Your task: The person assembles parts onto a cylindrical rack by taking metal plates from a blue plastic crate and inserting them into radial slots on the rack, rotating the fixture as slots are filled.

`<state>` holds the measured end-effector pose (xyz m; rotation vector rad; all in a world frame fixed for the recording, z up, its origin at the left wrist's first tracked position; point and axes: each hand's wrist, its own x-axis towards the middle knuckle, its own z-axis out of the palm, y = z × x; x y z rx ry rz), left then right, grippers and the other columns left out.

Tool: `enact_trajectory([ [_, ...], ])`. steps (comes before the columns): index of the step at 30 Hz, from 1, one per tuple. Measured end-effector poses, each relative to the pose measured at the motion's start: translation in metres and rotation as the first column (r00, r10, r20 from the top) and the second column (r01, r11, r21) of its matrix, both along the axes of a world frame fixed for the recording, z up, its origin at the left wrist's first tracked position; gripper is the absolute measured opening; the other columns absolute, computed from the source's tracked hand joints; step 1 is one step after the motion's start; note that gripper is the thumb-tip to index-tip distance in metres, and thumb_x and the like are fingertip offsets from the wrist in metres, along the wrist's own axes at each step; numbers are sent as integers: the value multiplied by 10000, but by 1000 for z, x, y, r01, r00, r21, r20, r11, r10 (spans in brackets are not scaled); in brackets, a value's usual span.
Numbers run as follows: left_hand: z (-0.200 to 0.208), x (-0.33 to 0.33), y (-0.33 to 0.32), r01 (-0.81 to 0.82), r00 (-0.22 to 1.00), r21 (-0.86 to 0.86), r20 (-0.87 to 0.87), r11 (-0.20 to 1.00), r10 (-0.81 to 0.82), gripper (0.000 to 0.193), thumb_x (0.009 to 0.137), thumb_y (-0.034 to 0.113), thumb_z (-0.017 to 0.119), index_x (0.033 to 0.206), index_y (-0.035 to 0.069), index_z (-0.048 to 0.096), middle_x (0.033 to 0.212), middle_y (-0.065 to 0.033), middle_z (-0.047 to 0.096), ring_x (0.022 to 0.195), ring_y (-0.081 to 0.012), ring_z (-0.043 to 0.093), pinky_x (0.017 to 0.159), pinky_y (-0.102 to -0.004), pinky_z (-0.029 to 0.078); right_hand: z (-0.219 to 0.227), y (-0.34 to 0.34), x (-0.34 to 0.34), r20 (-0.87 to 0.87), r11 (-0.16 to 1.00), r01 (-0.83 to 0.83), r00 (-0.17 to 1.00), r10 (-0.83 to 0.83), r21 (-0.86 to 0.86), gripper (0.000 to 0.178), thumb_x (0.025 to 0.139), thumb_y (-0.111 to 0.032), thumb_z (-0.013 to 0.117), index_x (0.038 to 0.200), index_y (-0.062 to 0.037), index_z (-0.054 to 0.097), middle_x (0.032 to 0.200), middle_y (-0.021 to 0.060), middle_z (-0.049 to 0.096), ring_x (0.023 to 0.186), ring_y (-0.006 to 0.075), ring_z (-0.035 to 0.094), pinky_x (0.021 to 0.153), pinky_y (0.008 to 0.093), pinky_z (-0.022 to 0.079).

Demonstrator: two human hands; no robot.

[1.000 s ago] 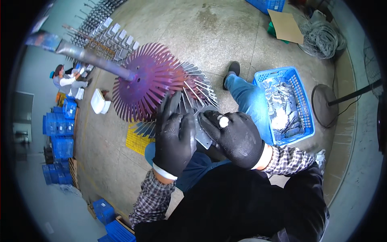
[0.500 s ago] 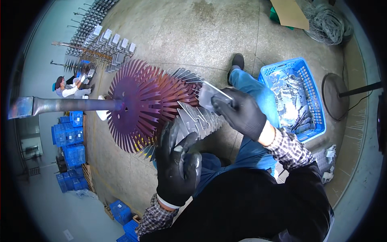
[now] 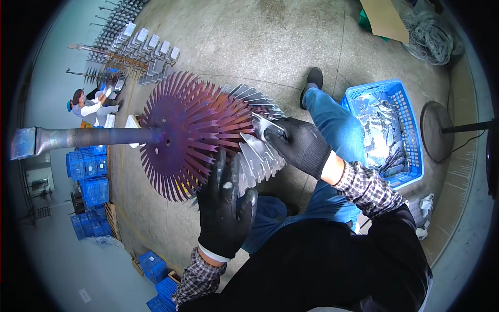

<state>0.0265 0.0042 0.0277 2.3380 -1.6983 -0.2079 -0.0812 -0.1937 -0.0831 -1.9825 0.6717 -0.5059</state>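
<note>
A spindle-shaped metal rack with rings of purple-brown slotted fins (image 3: 171,122) lies sideways before me. Thin grey metal plates (image 3: 253,162) stand in the slots around its right end. My right hand (image 3: 304,148), in a black glove, pinches one flat grey metal plate (image 3: 266,126) between thumb and fingers. That plate's far edge is at the fins; whether it sits in a slot cannot be told. My left hand (image 3: 223,208), gloved too, is open with fingers stretched against the lower side of the rack, beside the standing plates. Its fingertips partly cover the fins.
At my right, a blue plastic basket (image 3: 349,95) holds many loose metal plates. Beyond it stands a round-based pole (image 3: 432,131). The rack's thick shaft (image 3: 99,137) reaches left. Stacked blue crates (image 3: 93,192), hanging metal parts and a seated person (image 3: 89,106) are farther left.
My right hand has moved left with the plate, bringing it from above the rack's end to the fins. My left hand's fingers have straightened and shifted slightly along the rack.
</note>
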Motion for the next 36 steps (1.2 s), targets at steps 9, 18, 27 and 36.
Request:
enact_trajectory([
  [9,-8,8,-18,-45,999,-41,-19,998,44,631,1025,115,577,1612,-35,402,1653,-274,398,1476,-434,471,1221,-498,389,14,-4,4,-41,996,-79,996,78,-37,270,984,-266,700,1028,-4,753,822,159,687,650,288,631,626,388,510],
  [18,-21,19,-38,-37,974,-174,215,984,74,585,1064,167,592,1607,7,443,1577,-258,521,1377,-403,588,1147,-458,471,5,-3,10,-14,932,-126,992,129,-339,277,998,-241,693,1155,-21,754,863,165,701,669,304,652,642,404,521],
  [27,-24,34,-44,50,938,-235,346,971,35,450,1053,228,628,1476,75,638,1486,-171,640,1302,-343,652,1114,-448,498,13,-1,9,84,932,-80,990,117,-353,339,992,-184,694,1287,-20,720,881,168,687,648,309,632,618,407,511],
  [36,-29,35,-48,106,872,-237,488,966,24,456,1062,305,607,1449,68,646,1414,-181,677,1223,-344,678,1068,-438,530,13,3,11,103,887,-62,987,122,-457,353,987,-150,699,1319,-29,706,852,160,669,639,297,611,610,404,496],
])
